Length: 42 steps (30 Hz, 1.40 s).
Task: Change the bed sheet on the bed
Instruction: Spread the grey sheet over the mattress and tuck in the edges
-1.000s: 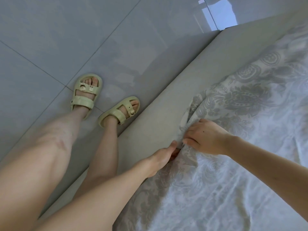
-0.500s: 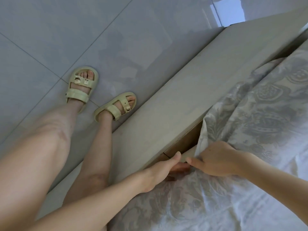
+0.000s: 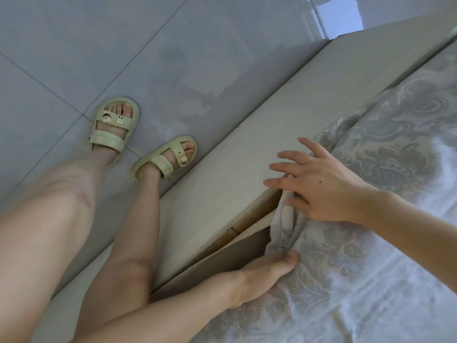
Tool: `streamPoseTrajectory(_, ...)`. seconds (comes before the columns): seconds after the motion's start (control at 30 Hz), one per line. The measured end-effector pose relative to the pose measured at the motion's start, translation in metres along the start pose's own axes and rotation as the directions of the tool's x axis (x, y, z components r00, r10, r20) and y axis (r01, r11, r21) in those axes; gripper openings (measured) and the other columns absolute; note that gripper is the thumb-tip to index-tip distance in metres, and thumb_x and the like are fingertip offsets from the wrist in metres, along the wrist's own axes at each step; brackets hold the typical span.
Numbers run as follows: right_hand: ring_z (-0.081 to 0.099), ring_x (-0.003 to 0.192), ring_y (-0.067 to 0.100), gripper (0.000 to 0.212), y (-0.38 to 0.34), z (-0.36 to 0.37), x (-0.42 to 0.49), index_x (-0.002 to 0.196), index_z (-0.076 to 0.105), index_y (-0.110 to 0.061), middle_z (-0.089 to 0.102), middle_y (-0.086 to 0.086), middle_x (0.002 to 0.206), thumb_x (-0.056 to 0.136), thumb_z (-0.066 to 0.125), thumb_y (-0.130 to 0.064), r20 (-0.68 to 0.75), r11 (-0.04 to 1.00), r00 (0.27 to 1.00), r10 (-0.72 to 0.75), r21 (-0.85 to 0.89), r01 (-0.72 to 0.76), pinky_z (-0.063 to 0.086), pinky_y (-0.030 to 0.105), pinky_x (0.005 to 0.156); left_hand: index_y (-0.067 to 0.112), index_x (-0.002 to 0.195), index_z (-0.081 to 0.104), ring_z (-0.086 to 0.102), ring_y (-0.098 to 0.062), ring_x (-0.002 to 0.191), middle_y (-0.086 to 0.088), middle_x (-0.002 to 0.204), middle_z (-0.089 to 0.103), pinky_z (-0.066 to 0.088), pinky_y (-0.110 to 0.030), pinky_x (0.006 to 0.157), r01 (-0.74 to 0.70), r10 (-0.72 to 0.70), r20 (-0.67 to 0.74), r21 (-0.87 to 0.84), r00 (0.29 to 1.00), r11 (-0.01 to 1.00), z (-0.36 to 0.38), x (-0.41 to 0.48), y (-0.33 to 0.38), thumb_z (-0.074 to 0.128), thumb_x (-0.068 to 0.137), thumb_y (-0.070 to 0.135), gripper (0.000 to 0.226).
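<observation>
A white bed sheet (image 3: pixel 385 256) with a grey floral pattern covers the mattress at the right. Its edge is bunched into folds (image 3: pixel 282 226) at the gap beside the beige bed frame (image 3: pixel 247 174). My left hand (image 3: pixel 265 273) reaches under the mattress edge and grips the bunched sheet, fingers mostly hidden beneath it. My right hand (image 3: pixel 319 186) hovers over the folds with fingers spread and straight, thumb touching the cloth. The lifted mattress side shows a dark gap (image 3: pixel 237 246) along the frame.
My two bare legs in pale green sandals (image 3: pixel 116 127) stand on the glossy grey tiled floor (image 3: pixel 148 58) close against the bed frame. A bright window reflection (image 3: pixel 338 13) lies on the tiles at the top right.
My right hand has let go of the sheet edge and spread its fingers. The mattress edge is lifted higher, the gap by the frame is wider, and my left hand has gone further underneath.
</observation>
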State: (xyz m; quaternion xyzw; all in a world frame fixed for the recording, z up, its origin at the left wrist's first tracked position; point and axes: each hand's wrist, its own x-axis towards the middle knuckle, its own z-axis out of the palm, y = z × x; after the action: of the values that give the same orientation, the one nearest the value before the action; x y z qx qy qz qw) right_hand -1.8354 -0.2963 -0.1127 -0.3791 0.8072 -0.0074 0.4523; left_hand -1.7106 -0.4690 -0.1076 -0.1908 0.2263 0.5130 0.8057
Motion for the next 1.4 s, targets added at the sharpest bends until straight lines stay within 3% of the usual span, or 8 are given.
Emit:
streamPoseTrajectory(0.17,0.060,0.068,0.017,0.012,0.022,0.005,-0.015,0.066,0.068,-0.026,0.062,-0.012,0.063,0.076,0.065,-0.031,-0.011,0.991,0.993,0.122,0.057,-0.121,0.031,0.036,0.084,0.042,0.131,0.048,0.051,-0.009,0.120,0.013,0.130,0.054,0.034,-0.029,0.107,0.003,-0.005,-0.015,-0.122,1.000,0.993,-0.010,-0.006,0.007,0.036,0.076,0.081,0.068)
streamPoseTrajectory(0.4,0.063,0.067,0.015,0.013,-0.006,-0.005,-0.053,0.069,0.073,-0.016,0.068,-0.007,0.069,0.078,0.064,-0.011,-0.290,0.961,0.956,0.045,0.273,0.037,0.051,0.031,0.068,0.043,0.132,0.043,0.050,-0.001,0.116,0.016,0.126,0.054,0.033,-0.026,0.106,-0.016,0.004,-0.078,-0.150,0.997,0.989,0.000,-0.009,0.005,0.040,0.075,0.078,0.068)
streamPoseTrajectory(0.5,0.064,0.079,0.017,0.018,-0.013,-0.006,-0.053,0.079,0.070,-0.024,0.068,-0.008,0.077,0.087,0.056,-0.016,0.020,0.975,0.998,0.061,0.213,-0.064,0.052,0.033,0.073,0.036,0.134,0.047,0.050,-0.003,0.120,0.014,0.131,0.055,0.031,-0.030,0.112,-0.006,0.004,-0.021,-0.118,1.000,0.993,0.005,-0.018,0.002,0.039,0.080,0.072,0.065)
streamPoseTrajectory(0.67,0.058,0.108,0.020,0.074,-0.012,-0.022,-0.023,0.082,0.062,-0.019,0.068,0.004,0.104,0.092,0.005,-0.065,0.653,0.955,0.705,0.276,-0.101,-0.280,0.029,0.037,0.110,0.035,0.134,0.047,0.049,-0.004,0.122,0.016,0.131,0.054,0.031,-0.029,0.111,0.009,-0.006,0.028,-0.099,1.000,0.995,0.011,-0.021,0.004,0.035,0.085,0.071,0.062)
streamPoseTrajectory(0.87,0.029,0.140,0.026,0.089,0.023,-0.030,0.000,0.146,0.033,-0.018,0.031,0.008,0.153,0.085,0.010,-0.077,0.775,0.768,0.383,0.502,-0.197,-0.609,0.025,0.035,0.111,0.033,0.127,0.057,0.050,-0.010,0.122,0.010,0.132,0.055,0.032,-0.033,0.110,-0.013,0.011,-0.042,-0.053,0.999,0.999,-0.018,-0.013,0.017,0.036,0.069,0.085,0.080)
streamPoseTrajectory(1.03,0.044,0.129,0.023,0.094,0.028,-0.029,-0.003,0.131,0.056,-0.023,0.054,0.005,0.135,0.081,-0.003,-0.077,0.643,0.783,0.533,0.550,-0.174,-0.598,0.037,0.035,0.100,0.028,0.147,0.031,0.027,-0.017,0.140,0.002,0.154,0.028,0.018,-0.034,0.117,-0.063,0.106,-0.378,0.124,0.920,0.990,-0.046,0.017,0.052,0.012,0.089,0.071,0.075)
streamPoseTrajectory(1.2,0.052,0.066,0.011,0.089,0.022,-0.036,-0.026,0.073,0.062,-0.018,0.057,-0.001,0.070,0.080,-0.010,-0.071,0.536,0.841,0.674,0.508,-0.140,-0.522,0.032,0.025,0.056,0.033,0.150,0.015,0.037,-0.019,0.137,0.000,0.148,0.039,0.018,-0.038,0.118,-0.302,0.316,-0.277,0.095,0.907,0.949,-0.042,0.019,0.098,0.006,0.095,0.061,0.062)
streamPoseTrajectory(1.4,0.054,0.082,0.017,0.081,0.025,-0.032,-0.019,0.096,0.063,-0.021,0.062,0.001,0.087,0.089,-0.005,-0.064,0.494,0.856,0.715,0.495,-0.136,-0.499,0.035,0.028,0.072,0.031,0.149,0.020,0.032,-0.016,0.139,0.000,0.151,0.034,0.022,-0.041,0.115,-0.359,0.368,-0.213,0.079,0.905,0.930,-0.043,0.020,0.138,0.010,0.098,0.057,0.059)
